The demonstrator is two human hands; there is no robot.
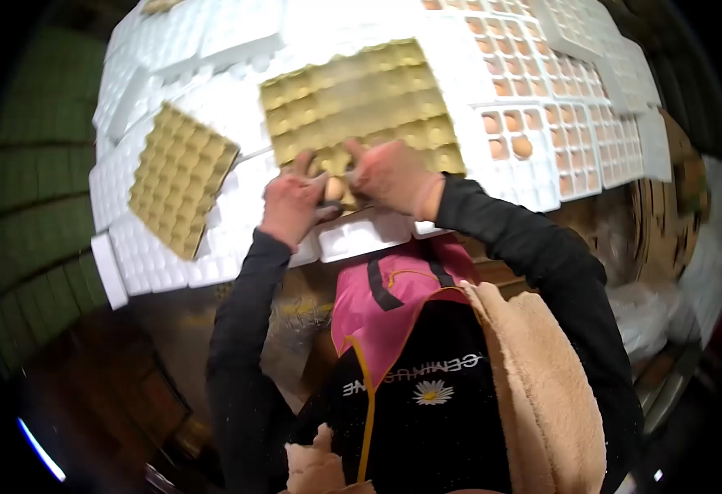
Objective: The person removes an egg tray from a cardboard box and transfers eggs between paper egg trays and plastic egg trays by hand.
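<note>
A brown egg [334, 190] sits between the thumb and fingers of my left hand [291, 202], which is closed on it. My right hand [394, 177] is just to the right, its fingers bent at the near edge of a yellow-brown pulp egg tray [357, 103]; blur hides what, if anything, they hold. The tray lies across white trays, and no eggs show in its visible cups. Farther left, a second pulp tray [181, 181] lies tilted on the white trays.
White plastic egg trays [513, 177] cover the table. Those at the right hold many brown eggs [522, 147]; more white trays are stacked at the back left [242, 37]. Cardboard [666, 218] and clear plastic [649, 309] are at the right, below table height.
</note>
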